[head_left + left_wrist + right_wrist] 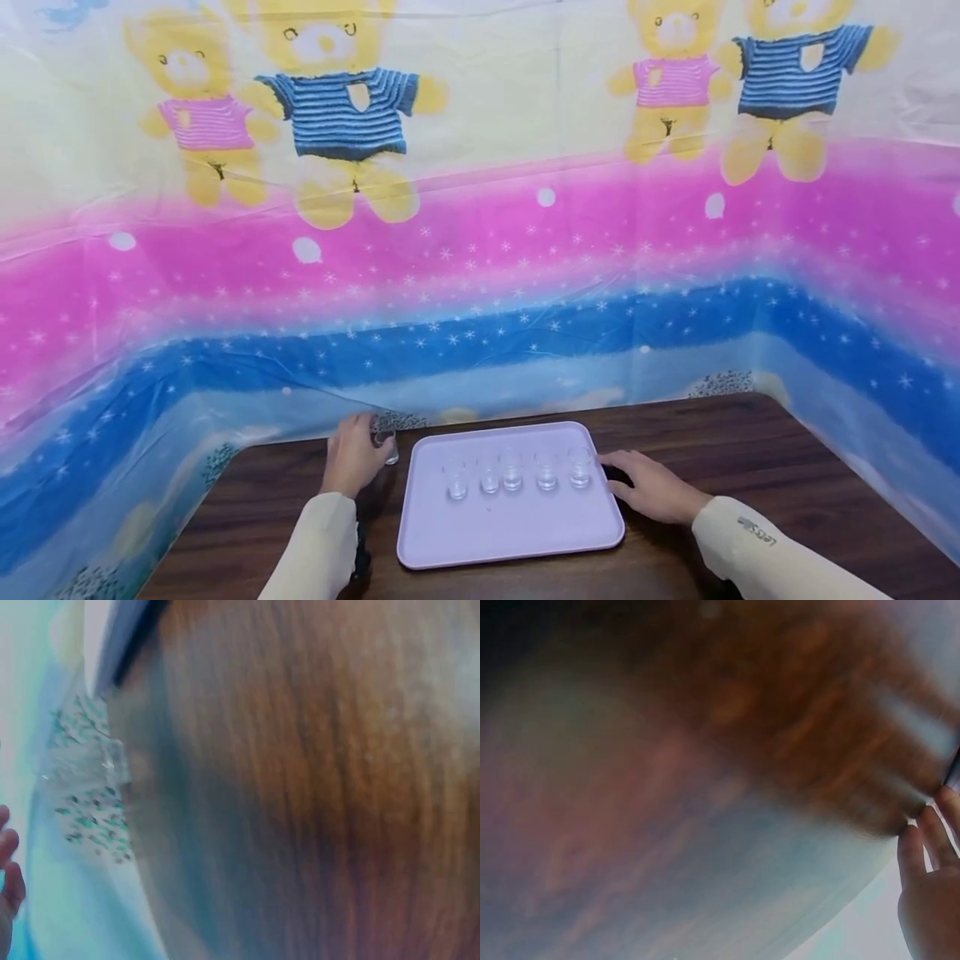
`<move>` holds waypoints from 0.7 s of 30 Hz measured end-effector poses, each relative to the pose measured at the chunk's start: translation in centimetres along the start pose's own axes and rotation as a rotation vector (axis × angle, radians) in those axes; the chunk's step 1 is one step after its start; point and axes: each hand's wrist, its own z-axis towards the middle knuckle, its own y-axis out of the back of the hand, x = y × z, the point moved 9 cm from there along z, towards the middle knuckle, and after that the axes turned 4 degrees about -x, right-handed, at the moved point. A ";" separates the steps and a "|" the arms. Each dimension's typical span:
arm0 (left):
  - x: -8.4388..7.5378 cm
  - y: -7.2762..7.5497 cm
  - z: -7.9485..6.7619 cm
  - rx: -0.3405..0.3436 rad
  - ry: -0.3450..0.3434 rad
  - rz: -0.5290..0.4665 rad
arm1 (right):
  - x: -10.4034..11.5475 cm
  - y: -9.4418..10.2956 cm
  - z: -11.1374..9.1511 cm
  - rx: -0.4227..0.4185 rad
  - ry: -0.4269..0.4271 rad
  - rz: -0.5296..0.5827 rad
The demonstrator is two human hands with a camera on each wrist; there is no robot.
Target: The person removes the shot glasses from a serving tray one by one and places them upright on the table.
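Note:
My left hand [354, 457] is at the back left of the table, beside a small clear glass [390, 448]. Its thumb overlaps the glass in the head view. In the left wrist view, the fingers [10, 881] show at the left edge, apart from the small glass [114, 761]. A pale lilac tray [510, 529] lies to the right of this hand, with several small clear glasses [512, 475] in a row on it. On the tray's right side, my right hand [652, 487] has its fingertips at the rim. Its extended fingers [911, 855] show in the right wrist view.
The dark wood table [750, 483] reaches out on both sides of the tray. Behind it hangs a cloth backdrop [480, 250] with printed bears and snowflakes, which folds round at both sides. The lone glass stands close to the table's back edge.

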 end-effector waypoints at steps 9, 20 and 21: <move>-5.7 0.1 -0.9 0.097 -0.232 -0.239 | -0.1 0.4 0.1 -0.028 0.025 0.015; -10.2 -1.4 -3.0 0.336 -0.341 -0.341 | 0.5 0.5 0.3 -0.059 0.026 -0.005; -10.3 -1.5 -3.1 0.345 -0.344 -0.342 | 0.5 0.5 0.3 -0.061 0.023 -0.004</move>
